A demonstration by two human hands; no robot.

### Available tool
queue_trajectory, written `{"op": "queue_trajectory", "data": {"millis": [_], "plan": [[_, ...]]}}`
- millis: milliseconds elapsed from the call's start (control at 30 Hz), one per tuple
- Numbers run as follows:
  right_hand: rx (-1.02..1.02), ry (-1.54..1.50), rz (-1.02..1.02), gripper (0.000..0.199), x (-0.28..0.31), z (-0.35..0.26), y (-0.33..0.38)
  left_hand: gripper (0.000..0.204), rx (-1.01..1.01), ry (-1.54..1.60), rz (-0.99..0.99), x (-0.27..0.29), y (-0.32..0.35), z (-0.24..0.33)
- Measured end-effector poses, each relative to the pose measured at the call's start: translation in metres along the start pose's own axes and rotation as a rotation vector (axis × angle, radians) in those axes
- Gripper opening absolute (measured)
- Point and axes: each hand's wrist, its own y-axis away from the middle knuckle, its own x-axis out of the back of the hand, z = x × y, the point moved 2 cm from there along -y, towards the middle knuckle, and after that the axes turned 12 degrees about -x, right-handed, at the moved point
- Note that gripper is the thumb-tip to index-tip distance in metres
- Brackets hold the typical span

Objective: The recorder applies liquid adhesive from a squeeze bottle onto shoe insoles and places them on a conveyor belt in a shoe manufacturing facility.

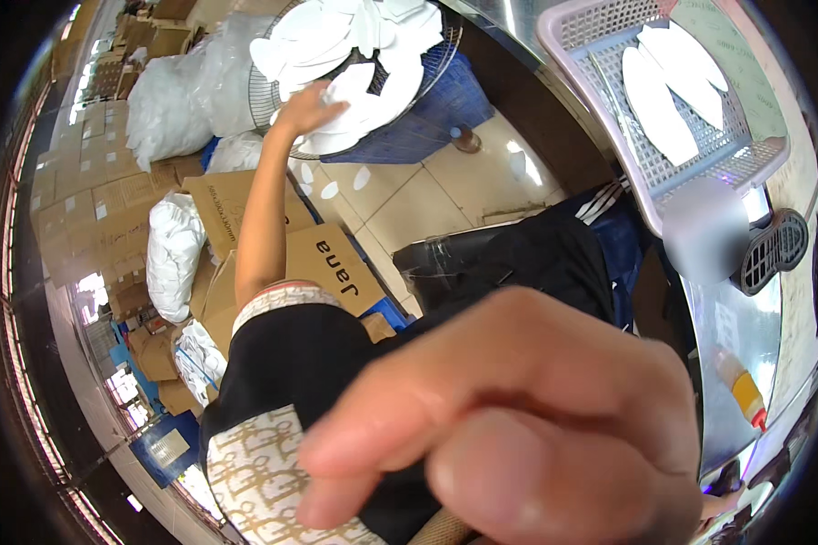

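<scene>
My left hand (311, 111) reaches far out at the end of my stretched arm, over the near left edge of a round wire basket (262, 100). Flat white insole-shaped pieces (373, 95) are heaped in that basket. My left fingers look spread, close above or touching the pieces; contact cannot be made out. My right hand (527, 418) looms very large and blurred in front of the camera. Its fingers are curled and the thumb lies against them, and whatever they may hold is hidden.
A blue crate (445, 104) stands under the wire basket; a few white pieces (331, 189) lie on the tiled floor. At right, a pale plastic basket (641, 186) holds long white pieces, near a black sole (774, 252) and a yellow bottle (745, 391). Cardboard boxes (291, 259) stand left.
</scene>
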Motion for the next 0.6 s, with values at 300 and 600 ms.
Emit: {"op": "queue_trajectory", "data": {"millis": [300, 600], "plan": [[0.078, -0.070, -0.017, 0.054, -0.009, 0.002, 0.046, 0.062, -0.092, 0.133, 0.012, -0.014, 0.000, -0.034], [0.223, 0.670, 0.399, 0.049, -0.010, -0.018, 0.137, 0.030, 0.102, 0.306, 0.784, 0.065, 0.019, 0.057]]}}
